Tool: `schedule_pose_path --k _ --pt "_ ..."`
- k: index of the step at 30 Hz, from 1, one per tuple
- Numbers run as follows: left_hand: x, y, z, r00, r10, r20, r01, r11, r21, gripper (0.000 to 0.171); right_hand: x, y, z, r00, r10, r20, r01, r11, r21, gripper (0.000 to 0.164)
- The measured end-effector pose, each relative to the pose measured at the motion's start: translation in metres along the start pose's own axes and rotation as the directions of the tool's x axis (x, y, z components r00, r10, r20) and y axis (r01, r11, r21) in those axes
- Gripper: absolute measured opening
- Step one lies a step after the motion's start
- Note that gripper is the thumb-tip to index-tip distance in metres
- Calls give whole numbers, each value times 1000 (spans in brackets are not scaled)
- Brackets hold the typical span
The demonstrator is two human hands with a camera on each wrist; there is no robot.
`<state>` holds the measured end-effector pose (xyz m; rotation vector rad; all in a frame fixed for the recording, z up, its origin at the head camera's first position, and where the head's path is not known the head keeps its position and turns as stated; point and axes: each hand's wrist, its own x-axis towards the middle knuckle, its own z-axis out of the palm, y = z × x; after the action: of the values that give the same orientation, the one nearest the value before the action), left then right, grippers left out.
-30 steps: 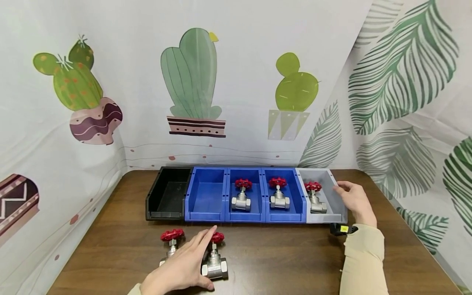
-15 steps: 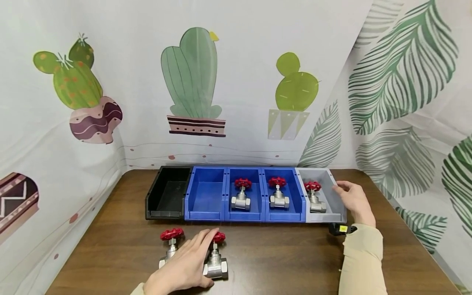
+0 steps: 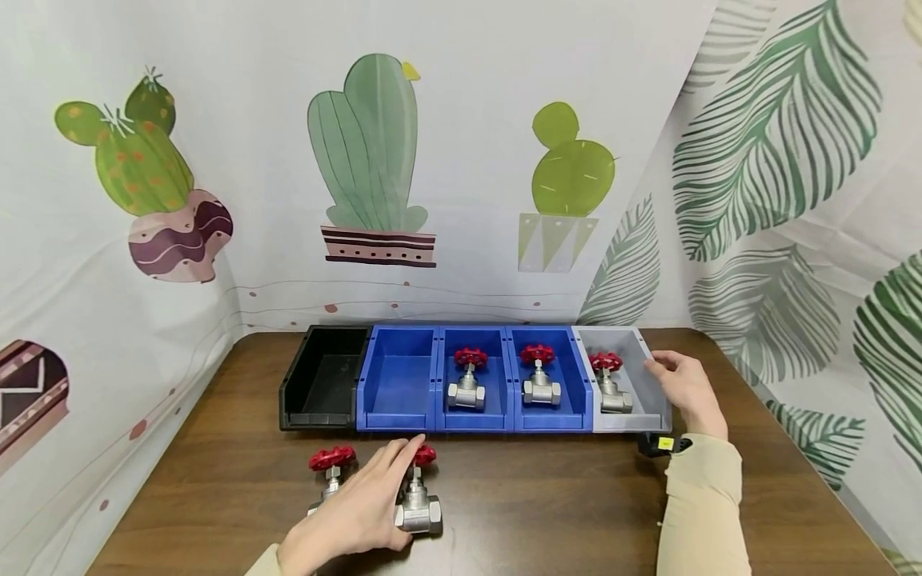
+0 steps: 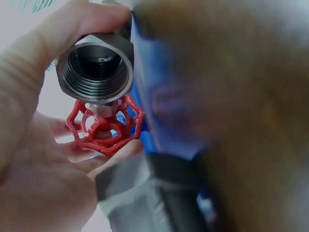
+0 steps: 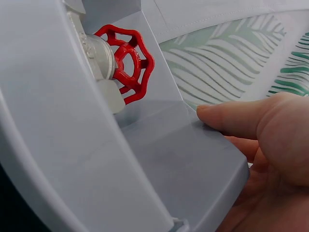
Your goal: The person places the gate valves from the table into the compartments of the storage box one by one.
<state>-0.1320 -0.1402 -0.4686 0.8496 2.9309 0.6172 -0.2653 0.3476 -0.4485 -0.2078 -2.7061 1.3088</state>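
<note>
My left hand [image 3: 353,512] holds a steel gate valve [image 3: 420,512] with a red handwheel at the front of the table. In the left wrist view the thumb lies on the body of this valve [image 4: 96,72], and the fingers are behind its wheel. A second red-wheeled valve [image 3: 332,459] stands just left, partly hidden by that hand. At the right, my right hand [image 3: 687,392] grips the outer side wall of the grey bin [image 3: 644,392]. The right wrist view shows the thumb over the rim, with the fingers outside. A valve [image 3: 614,396] leans inside this bin.
Left of the grey bin, two blue bins [image 3: 547,421] [image 3: 471,421] each hold a valve. Another blue bin [image 3: 399,376] and a black bin [image 3: 327,384] complete the row, with nothing inside. A printed cloth [image 3: 475,160] hangs behind the wooden table [image 3: 533,496].
The head view has shifted slightly, so everything appears a little further left. Both hands keep their holds, and the valves and bins stay in place.
</note>
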Motion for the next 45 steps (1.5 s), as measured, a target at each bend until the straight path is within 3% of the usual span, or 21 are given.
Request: schedule_pose_path --k 13,19,25,34,45 --pt "15 -15 -39 993 5 -121 -1 1000 28 129 1 0 0 1000 -25 1 25 1000 -6 43" --pt "30 -24 -56 992 -9 -127 13 999 33 129 0 2 -1 1000 -30 2 30 999 -13 43" --pt "49 -34 -69 990 16 -142 -13 1000 20 127 4 5 0 1000 -26 -3 26 1000 2 43" --pt "77 -50 -76 994 -32 -105 26 998 -57 125 3 1 0 999 -33 4 33 999 -5 42" --pt "103 -64 -70 996 -71 -51 69 997 -46 121 3 1 0 1000 -25 3 25 1000 -5 41"
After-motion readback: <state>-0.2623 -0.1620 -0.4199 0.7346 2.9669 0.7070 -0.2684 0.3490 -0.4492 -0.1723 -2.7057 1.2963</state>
